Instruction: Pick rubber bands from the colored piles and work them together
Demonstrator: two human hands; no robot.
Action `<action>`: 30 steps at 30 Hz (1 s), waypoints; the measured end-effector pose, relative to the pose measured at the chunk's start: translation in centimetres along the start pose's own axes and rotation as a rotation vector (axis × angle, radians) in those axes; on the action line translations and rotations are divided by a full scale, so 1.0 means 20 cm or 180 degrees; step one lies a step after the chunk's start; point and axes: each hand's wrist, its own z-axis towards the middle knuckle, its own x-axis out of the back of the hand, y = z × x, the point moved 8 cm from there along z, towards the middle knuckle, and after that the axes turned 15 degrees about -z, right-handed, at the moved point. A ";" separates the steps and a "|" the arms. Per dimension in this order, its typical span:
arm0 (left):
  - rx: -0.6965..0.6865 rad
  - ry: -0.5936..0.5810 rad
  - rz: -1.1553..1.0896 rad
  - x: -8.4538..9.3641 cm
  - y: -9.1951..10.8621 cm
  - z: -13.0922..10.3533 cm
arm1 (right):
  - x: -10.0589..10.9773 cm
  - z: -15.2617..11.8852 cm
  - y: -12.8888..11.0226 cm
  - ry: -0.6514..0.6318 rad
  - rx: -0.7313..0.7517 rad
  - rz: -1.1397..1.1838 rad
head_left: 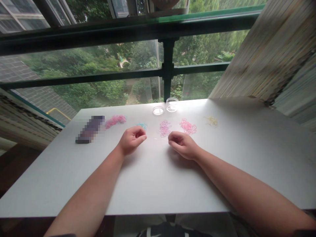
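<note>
Where the lilac band pile [165,128] lies is just beyond the gap between the hands, nearer the right hand [184,144]: ahead of its curled fingers and slightly left. The pile's long axis runs away from the person. Its bands look thin, pale, looped and loosely tangled.

Right hand: fingers curled in, thumb side toward the left hand [131,141]. Can't tell if its fingertips meet or hold anything. The coral-pink band pile [188,126] is just beyond its knuckles, denser and brighter, spread slantwise.

Left hand: also curled, thumb and index close; contact at the tips unclear, contents too. The teal band pile [142,125] is right behind it, partly hidden by the fingers. The magenta-pink band pile [116,121] is farther left, long axis sideways, slightly tilted.

The pale yellow band pile [211,121] sits right of the coral-pink, well apart from both hands. So 5 piles on the white bench [148,187]. Past them near the window: 1 clear round container [172,105], upright, and 1 shallow clear disc [158,111] just left of it. Dark pixelated rectangular object [90,129] at far left, detail unreadable.
</note>
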 end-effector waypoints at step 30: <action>-0.0079 -0.0594 0.0206 -0.25 0.06 -0.03 | -0.05 0.00 0.01 -0.0259 -0.0036 0.0093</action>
